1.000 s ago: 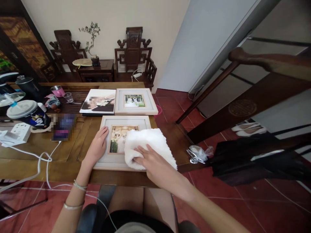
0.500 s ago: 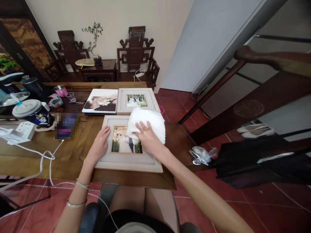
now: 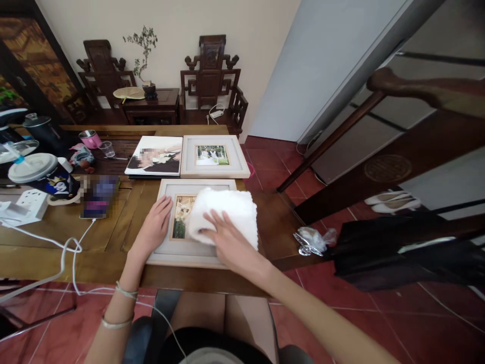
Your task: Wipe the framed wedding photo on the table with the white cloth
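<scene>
Right hand (image 3: 227, 242) lies palm-down, fingers spread flat on white towel (image 3: 225, 215) covering the near picture frame (image 3: 166, 253) (nothing gripped). Left hand (image 3: 153, 230) presses flat on that frame's left border. Frame's front edge nears the table (image 3: 113, 263) edge; bare wood lies left.

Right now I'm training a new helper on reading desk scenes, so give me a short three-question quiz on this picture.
1. True or false: the left hand lies flat on the near picture frame.
2. What does the right hand press on? A) a white towel B) the phone C) the pink cup
3. Fill in: behind the near frame lie a second frame and, to its left, a photo ____.

Key: 1 true; 2 A; 3 album (a thick, book-like print).
</scene>
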The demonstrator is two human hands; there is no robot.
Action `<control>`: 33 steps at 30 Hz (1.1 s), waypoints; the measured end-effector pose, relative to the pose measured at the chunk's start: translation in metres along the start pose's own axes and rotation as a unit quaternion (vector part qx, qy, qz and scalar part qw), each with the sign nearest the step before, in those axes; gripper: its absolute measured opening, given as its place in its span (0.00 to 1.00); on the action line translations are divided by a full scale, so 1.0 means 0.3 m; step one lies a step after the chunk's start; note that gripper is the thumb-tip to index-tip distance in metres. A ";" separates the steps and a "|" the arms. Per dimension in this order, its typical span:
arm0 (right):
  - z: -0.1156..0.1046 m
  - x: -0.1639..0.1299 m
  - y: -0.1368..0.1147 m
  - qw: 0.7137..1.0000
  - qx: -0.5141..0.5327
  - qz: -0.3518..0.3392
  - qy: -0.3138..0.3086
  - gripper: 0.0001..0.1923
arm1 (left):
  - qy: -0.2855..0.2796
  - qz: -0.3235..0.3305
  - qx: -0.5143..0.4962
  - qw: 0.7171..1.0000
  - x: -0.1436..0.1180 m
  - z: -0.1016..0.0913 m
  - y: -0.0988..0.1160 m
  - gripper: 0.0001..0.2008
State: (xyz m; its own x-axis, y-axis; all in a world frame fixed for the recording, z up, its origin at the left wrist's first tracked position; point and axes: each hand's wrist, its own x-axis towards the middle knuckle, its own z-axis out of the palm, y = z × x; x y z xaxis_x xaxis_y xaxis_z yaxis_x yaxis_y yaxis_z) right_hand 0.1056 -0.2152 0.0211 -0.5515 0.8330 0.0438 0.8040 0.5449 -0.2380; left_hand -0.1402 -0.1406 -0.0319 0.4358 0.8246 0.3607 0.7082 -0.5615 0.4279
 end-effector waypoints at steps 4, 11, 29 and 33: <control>0.025 0.166 0.113 0.995 -0.059 0.051 0.063 0.32 | -0.004 -0.005 -0.001 1.000 -0.001 -0.003 0.001 0.22; -0.003 0.180 0.106 0.992 -0.122 0.016 -0.013 0.27 | 0.001 -0.008 -0.007 1.000 -0.004 0.002 0.001 0.22; 0.045 0.219 0.068 0.995 -0.092 0.010 0.020 0.29 | 0.011 0.013 0.002 1.000 -0.007 0.009 -0.008 0.22; 0.031 0.282 0.084 0.993 -0.119 0.013 -0.003 0.26 | 0.018 0.011 -0.002 1.000 -0.009 0.011 -0.006 0.22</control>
State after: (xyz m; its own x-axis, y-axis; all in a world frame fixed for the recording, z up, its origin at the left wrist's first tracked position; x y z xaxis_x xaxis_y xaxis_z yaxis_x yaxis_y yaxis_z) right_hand 0.0771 -0.1318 0.0098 -0.5302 0.8472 0.0344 0.8476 0.5306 -0.0034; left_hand -0.1409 -0.1417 -0.0364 0.4314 0.8087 0.3999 0.6962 -0.5804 0.4224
